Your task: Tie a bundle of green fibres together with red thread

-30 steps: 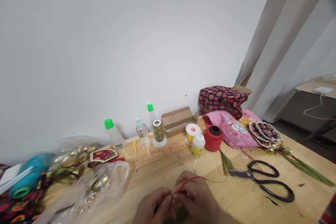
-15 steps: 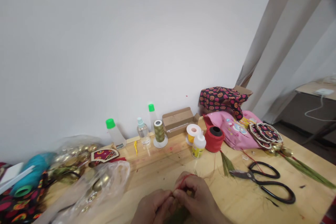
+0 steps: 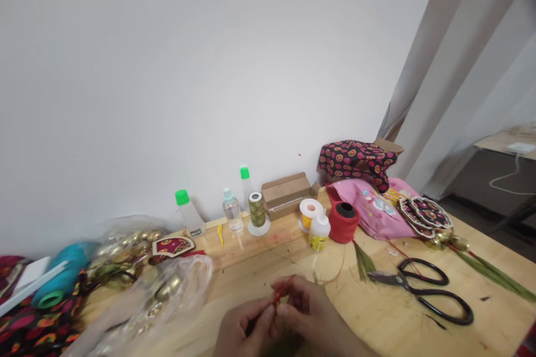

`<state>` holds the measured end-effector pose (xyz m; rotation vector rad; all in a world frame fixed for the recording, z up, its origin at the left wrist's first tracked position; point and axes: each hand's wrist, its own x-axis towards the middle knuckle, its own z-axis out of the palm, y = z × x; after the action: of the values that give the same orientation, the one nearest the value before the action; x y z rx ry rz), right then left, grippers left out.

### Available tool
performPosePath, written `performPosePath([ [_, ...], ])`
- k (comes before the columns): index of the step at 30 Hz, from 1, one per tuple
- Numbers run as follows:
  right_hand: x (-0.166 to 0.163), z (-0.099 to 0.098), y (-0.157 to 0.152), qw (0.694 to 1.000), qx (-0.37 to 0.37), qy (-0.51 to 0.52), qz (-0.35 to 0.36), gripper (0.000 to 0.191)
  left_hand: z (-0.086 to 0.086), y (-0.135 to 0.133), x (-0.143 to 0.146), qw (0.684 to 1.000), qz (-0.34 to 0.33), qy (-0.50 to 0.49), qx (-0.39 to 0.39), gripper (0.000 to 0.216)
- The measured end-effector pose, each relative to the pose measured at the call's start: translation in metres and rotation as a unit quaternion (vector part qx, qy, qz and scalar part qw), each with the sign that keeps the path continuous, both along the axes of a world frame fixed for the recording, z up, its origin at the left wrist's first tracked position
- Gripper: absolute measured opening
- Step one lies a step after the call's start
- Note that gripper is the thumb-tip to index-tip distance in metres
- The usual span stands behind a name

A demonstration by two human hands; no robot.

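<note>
My left hand [image 3: 245, 328] is at the bottom middle, thumb and forefinger pinched on a small red thread [image 3: 276, 297]. Right beside it, my right hand [image 3: 312, 309] has its fingers curled, with the forefinger tip at the same thread. Below the fingers shows part of an olive-green tassel [image 3: 288, 341], mostly hidden by both hands. Black-handled scissors [image 3: 404, 281] lie to the right, blades pointing left. Another green tassel [image 3: 363, 258] rests on the table just past the blade tips.
Along the wall stand glue bottles [image 3: 319, 231], an olive thread spool [image 3: 257, 210], a red thread spool [image 3: 344, 222] and an open cardboard box [image 3: 288, 196]. At left lie a plastic bag [image 3: 196, 276] of gold bells and a teal yarn cone [image 3: 67, 273]. A pink bag [image 3: 368, 217] sits at right.
The red thread lay stretched over my right fingers; now it is gathered at the fingertips of both hands. My right forefinger has lifted slightly away from the thumb. The view has shifted a little.
</note>
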<state>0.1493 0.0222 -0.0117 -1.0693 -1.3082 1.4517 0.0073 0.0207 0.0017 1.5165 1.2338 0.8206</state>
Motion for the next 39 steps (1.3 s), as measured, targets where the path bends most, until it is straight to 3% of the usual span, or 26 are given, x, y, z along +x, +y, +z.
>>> performPosePath([
  [3,0.0,-0.004,-0.002,1.0,-0.001,0.025,0.017,0.027,-0.001,0.003,-0.002,0.995,0.011,-0.073,-0.066,0.032],
  [7,0.003,-0.006,-0.002,0.978,0.141,-0.155,-0.016,0.017,-0.004,0.005,-0.004,0.984,0.022,-0.138,-0.112,0.034],
  [9,0.004,-0.006,-0.001,0.93,0.258,-0.261,-0.007,0.018,-0.007,0.006,-0.005,0.982,0.041,-0.147,-0.115,0.034],
  [12,0.003,-0.004,-0.001,0.819,0.402,-0.408,-0.015,0.012,-0.011,0.006,-0.005,0.988,0.06,-0.105,-0.091,0.033],
  [14,0.002,0.002,-0.002,0.747,0.448,-0.491,-0.007,0.005,-0.011,0.006,-0.004,0.995,0.073,-0.047,-0.052,0.033],
  [16,-0.001,0.012,-0.002,0.693,0.468,-0.547,0.03,0.006,-0.008,0.005,-0.002,0.997,0.078,0.02,-0.007,0.03],
  [19,-0.005,0.034,-0.002,0.639,0.486,-0.585,0.115,0.003,-0.001,0.002,0.001,0.993,0.047,0.1,0.045,0.025],
  [25,-0.005,0.078,0.014,0.588,0.509,-0.569,0.265,0.01,0.005,-0.006,0.004,0.977,0.005,0.173,0.121,0.021],
  [27,-0.001,0.088,0.027,0.601,0.478,-0.573,0.287,0.007,0.005,-0.006,0.005,0.971,-0.013,0.178,0.158,0.022],
  [29,0.004,0.093,0.04,0.636,0.437,-0.556,0.308,0.008,0.005,-0.005,0.004,0.963,-0.034,0.193,0.186,0.025],
  [32,0.012,0.09,0.052,0.73,0.374,-0.483,0.307,0.009,0.007,-0.003,0.0,0.957,-0.049,0.194,0.21,0.028],
  [36,0.02,0.071,0.049,0.852,0.26,-0.385,0.242,0.01,0.006,-0.001,-0.004,0.96,-0.032,0.147,0.237,0.03],
  [39,0.021,0.056,0.041,0.916,0.177,-0.306,0.189,0.011,0.002,0.0,-0.006,0.96,-0.014,0.124,0.252,0.028],
])
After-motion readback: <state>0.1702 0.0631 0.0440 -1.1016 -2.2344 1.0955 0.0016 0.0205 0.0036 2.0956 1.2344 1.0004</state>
